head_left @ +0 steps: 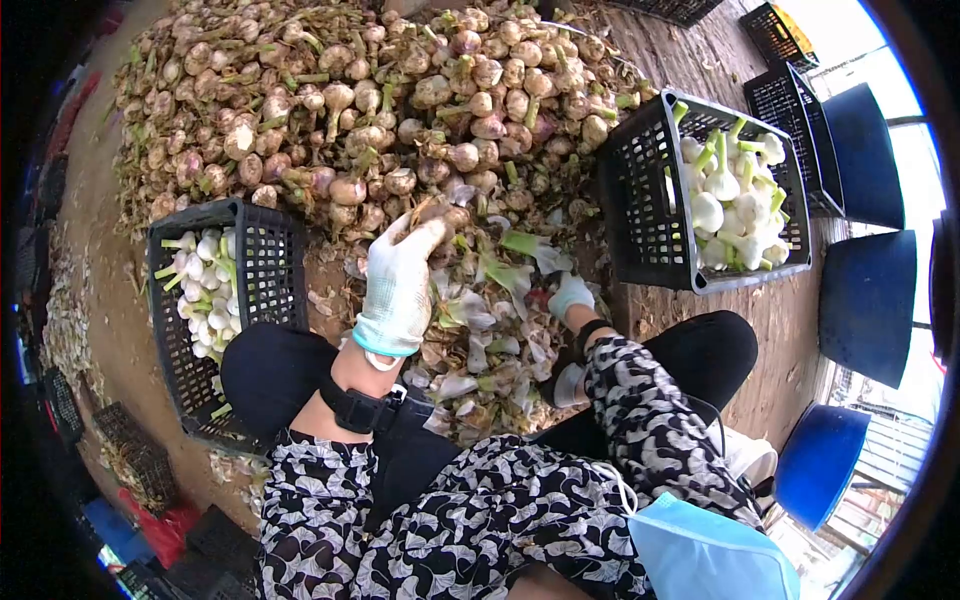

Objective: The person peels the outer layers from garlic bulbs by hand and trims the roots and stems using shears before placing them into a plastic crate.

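My left hand point(395, 285), in a white glove with a teal cuff, reaches to the near edge of the heap of unpeeled garlic point(400, 120). Its thumb and fingers close on a brownish garlic bulb point(452, 216). Lower and to the right, my right hand point(572, 296), also gloved, is curled above the loose garlic skins point(490, 335). A small reddish bit shows beside its fingers, but what it holds is hidden. The skins and cut green leaves lie between my legs.
A black crate point(655, 250) of peeled white garlic point(735, 205) stands at right. Another black crate point(265, 265) with white garlic point(208, 285) is by my left knee. Blue tubs point(868, 305) line the right side. A light blue face mask point(710, 550) hangs at lower right.
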